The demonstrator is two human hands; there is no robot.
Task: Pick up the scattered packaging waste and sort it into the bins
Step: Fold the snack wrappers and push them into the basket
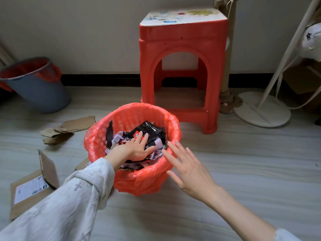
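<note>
Pressing wrappers (149,131) under left grip (137,146).

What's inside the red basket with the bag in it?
The red-lined basket holds crumpled black, red and white plastic wrappers. The left hand presses flat on them, hiding those beneath. The basket's bottom is covered.

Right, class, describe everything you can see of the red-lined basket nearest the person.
The basket is a round perforated plastic bin lined with a thin red bag folded over its rim. It stands upright on the pale floor, in front of a red stool. It holds black and white wrappers. The left hand presses flat on them; the right hand hovers open by the rim.
</note>
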